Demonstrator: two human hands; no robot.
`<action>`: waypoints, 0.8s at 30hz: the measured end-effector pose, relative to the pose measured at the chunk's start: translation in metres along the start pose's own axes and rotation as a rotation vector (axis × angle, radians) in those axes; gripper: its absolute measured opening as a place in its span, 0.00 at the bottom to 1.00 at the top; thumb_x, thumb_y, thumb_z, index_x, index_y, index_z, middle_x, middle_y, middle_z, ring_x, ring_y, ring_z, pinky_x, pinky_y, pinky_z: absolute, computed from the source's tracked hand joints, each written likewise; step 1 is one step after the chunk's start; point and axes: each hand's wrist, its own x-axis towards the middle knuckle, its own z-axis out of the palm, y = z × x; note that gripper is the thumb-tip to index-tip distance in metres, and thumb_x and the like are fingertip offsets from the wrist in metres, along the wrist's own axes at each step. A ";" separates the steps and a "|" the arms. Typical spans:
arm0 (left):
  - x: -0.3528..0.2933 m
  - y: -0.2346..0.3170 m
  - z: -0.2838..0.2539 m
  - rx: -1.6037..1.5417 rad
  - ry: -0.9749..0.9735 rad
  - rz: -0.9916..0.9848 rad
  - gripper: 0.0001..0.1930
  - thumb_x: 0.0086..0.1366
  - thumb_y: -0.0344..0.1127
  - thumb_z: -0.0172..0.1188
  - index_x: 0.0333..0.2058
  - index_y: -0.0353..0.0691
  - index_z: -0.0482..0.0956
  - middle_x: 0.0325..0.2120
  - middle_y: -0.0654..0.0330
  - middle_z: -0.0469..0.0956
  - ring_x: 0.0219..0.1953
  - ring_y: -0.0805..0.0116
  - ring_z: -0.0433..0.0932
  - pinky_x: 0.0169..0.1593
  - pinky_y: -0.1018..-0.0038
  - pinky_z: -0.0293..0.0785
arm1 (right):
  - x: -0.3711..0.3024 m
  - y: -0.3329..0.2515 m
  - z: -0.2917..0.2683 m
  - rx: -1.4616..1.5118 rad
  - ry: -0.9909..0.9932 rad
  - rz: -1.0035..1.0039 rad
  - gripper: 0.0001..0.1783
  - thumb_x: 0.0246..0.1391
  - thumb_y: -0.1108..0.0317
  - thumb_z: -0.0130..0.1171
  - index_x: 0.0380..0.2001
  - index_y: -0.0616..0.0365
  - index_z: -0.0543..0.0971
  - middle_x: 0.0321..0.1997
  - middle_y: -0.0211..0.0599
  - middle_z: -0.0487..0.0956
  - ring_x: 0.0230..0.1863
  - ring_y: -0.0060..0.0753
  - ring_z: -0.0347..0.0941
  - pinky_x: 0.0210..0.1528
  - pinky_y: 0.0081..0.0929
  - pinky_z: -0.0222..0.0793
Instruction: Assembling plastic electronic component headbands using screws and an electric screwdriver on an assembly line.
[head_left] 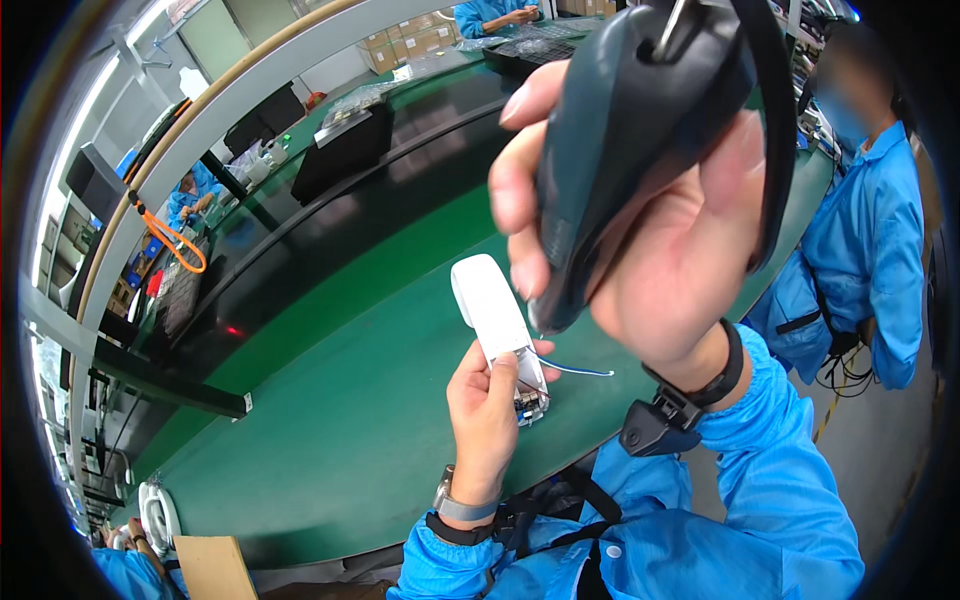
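Observation:
Close to the camera, my right hand (665, 275) is wrapped round a black electric screwdriver (635, 130), which has a metal hook at its top and a black cable or strap beside it. The screwdriver's lower end points down toward the white plastic housing (492, 300); whether its tip touches anything is hidden. My left hand (478, 410) grips that long, rounded housing above the green table, thumb on top. At the housing's near end a small circuit board (530, 404) shows. A blue and white wire (578, 371) sticks out to the right.
The green table (330, 470) curves along in front of me, with a dark conveyor belt (370, 215) behind it. A black post (170, 385) stands at the left, and an orange loop (172, 240) hangs from the rail. A co-worker in blue (865, 250) stands at the right. Cardboard (213, 568) is at lower left.

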 end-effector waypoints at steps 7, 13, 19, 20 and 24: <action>-0.001 0.000 -0.002 -0.015 0.017 0.051 0.14 0.74 0.33 0.45 0.52 0.30 0.71 0.42 0.49 0.81 0.36 0.68 0.83 0.39 0.76 0.77 | -0.009 0.007 0.021 0.183 -0.077 0.001 0.44 0.63 0.29 0.26 0.44 0.59 0.75 0.30 0.40 0.79 0.24 0.22 0.71 0.24 0.20 0.67; 0.001 0.000 -0.004 -0.014 0.000 0.076 0.15 0.74 0.33 0.45 0.53 0.29 0.70 0.43 0.48 0.81 0.37 0.67 0.83 0.41 0.75 0.77 | -0.017 0.019 0.018 0.043 -0.082 0.067 0.37 0.65 0.33 0.35 0.44 0.59 0.74 0.29 0.34 0.79 0.25 0.18 0.72 0.24 0.17 0.65; 0.002 -0.005 -0.008 0.000 -0.006 0.051 0.16 0.73 0.32 0.46 0.54 0.29 0.70 0.43 0.49 0.81 0.38 0.65 0.83 0.43 0.73 0.78 | -0.013 0.025 0.031 -0.061 -0.012 0.020 0.47 0.59 0.27 0.30 0.46 0.67 0.71 0.29 0.42 0.78 0.23 0.22 0.73 0.22 0.18 0.67; 0.002 -0.005 -0.007 0.000 -0.008 0.049 0.16 0.73 0.32 0.46 0.54 0.29 0.70 0.43 0.49 0.81 0.38 0.65 0.83 0.43 0.73 0.78 | -0.012 0.025 0.034 -0.090 0.011 0.009 0.50 0.57 0.25 0.28 0.46 0.69 0.70 0.29 0.44 0.77 0.23 0.24 0.73 0.22 0.19 0.67; 0.002 -0.006 -0.006 -0.021 -0.001 0.046 0.15 0.73 0.30 0.46 0.53 0.29 0.71 0.43 0.50 0.81 0.38 0.64 0.83 0.43 0.73 0.78 | -0.012 0.017 0.039 -0.149 0.047 0.025 0.57 0.53 0.19 0.25 0.47 0.73 0.68 0.30 0.49 0.76 0.22 0.26 0.73 0.21 0.20 0.68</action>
